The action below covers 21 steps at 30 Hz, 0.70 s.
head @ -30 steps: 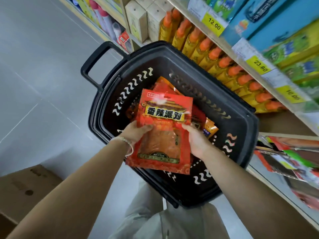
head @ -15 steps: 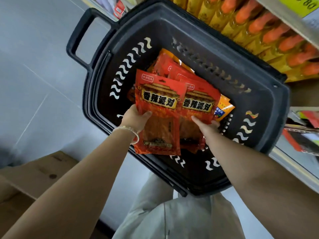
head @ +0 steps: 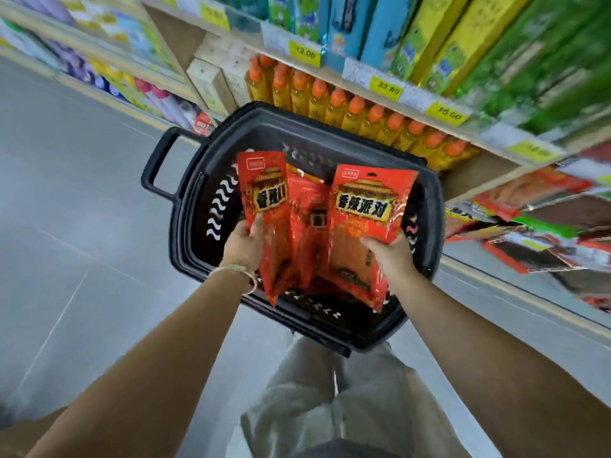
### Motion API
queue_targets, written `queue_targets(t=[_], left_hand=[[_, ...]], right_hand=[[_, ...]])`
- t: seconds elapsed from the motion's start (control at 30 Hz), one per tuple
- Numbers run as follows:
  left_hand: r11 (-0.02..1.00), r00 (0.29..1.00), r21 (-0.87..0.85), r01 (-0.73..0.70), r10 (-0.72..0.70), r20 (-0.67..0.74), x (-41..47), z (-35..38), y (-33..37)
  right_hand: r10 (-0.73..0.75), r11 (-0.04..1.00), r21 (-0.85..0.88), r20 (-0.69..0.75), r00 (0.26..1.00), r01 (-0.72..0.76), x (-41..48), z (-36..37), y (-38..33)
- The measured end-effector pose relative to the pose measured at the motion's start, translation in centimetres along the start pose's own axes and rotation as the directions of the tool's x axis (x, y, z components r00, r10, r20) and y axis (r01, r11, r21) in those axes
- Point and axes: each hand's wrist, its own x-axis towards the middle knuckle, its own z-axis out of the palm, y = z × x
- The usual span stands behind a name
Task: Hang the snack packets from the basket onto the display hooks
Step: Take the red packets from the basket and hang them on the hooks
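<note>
A black plastic basket [head: 426,206] stands on the floor in front of the shelves. Above it I hold two red snack packets with gold lettering. My left hand [head: 244,246] grips one packet [head: 264,193], turned edge-on and folded. My right hand [head: 390,256] grips the other packet [head: 370,206] by its lower half, face towards me. More red packets [head: 307,206] lie in the basket between them. Packets hang on display hooks [head: 515,233] at the right, blurred.
Shelves run along the back with orange-capped yellow bottles [head: 347,104], tall boxes [head: 426,38] and yellow price tags [head: 385,87]. Grey floor tiles [head: 82,209] spread to the left. My light trousers [head: 337,401] are below the basket. The basket's handle [head: 158,166] sticks out left.
My right hand has taken hold of a second packet and lifted it out of the basket. Both packets are now raised and apart. The view has tilted up towards the shelves.
</note>
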Motion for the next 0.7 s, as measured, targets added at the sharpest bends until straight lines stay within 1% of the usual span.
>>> queue_targets(t=[0.1, 0.17, 0.2, 0.27, 0.3, 0.37, 0.43, 0.5, 0.57, 0.6, 0.67, 0.7], left_hand=[[0.99, 0.992, 0.053, -0.13, 0.129, 0.018, -3.1, -0.2, 2.6], [0.968, 0.97, 0.069, -0.242, 0.24, 0.043, -5.3, 0.2, 4.3], [0.953, 0.955, 0.08, -0.294, 0.289, 0.064, -6.3, 0.6, 5.1], [0.918, 0.923, 0.104, -0.382, 0.372, 0.1, -8.6, 1.6, 6.5], [0.896, 0.897, 0.089, -0.435, 0.424, 0.124, -9.8, 2.2, 7.3], [0.832, 0.818, -0.003, -0.554, 0.545, 0.182, -12.6, 3.7, 8.7], [0.746, 0.721, -0.057, -0.663, 0.658, 0.217, -15.6, 5.7, 10.2], [0.669, 0.648, -0.042, -0.742, 0.731, 0.212, -18.8, 8.2, 11.8], [0.647, 0.628, -0.06, -0.76, 0.756, 0.185, -22.3, 11.1, 13.4], [0.651, 0.633, -0.082, -0.755, 0.755, 0.169, -24.1, 12.6, 14.2], [0.648, 0.632, -0.129, -0.75, 0.761, 0.144, -28.1, 15.7, 16.1], [0.634, 0.618, -0.155, -0.758, 0.773, 0.139, -30.0, 17.2, 16.9]], right_hand=[[-0.131, 0.991, -0.02, -0.13, 0.983, 0.13, -3.2, -3.1, -1.9], [-0.239, 0.971, -0.036, -0.2, 0.95, 0.236, -5.5, -5.8, -2.5], [-0.312, 0.95, -0.059, -0.223, 0.924, 0.307, -6.6, -7.3, -2.7], [-0.462, 0.886, -0.166, -0.251, 0.851, 0.433, -8.6, -10.7, -2.9], [-0.517, 0.855, -0.205, -0.263, 0.815, 0.476, -9.6, -12.5, -2.9], [-0.588, 0.809, -0.212, -0.325, 0.741, 0.549, -11.4, -16.3, -3.2], [-0.601, 0.79, -0.165, -0.395, 0.695, 0.59, -12.9, -20.6, -3.1], [-0.573, 0.794, -0.105, -0.46, 0.678, 0.599, -14.2, -25.3, -2.6], [-0.542, 0.786, -0.046, -0.531, 0.651, 0.616, -15.4, -30.3, -2.3], [-0.536, 0.781, -0.046, -0.561, 0.631, 0.623, -16.0, -32.8, -2.2], [-0.554, 0.772, -0.118, -0.606, 0.571, 0.624, -17.3, -37.8, -2.0], [-0.565, 0.768, -0.159, -0.623, 0.54, 0.62, -18.0, -40.2, -2.0]])
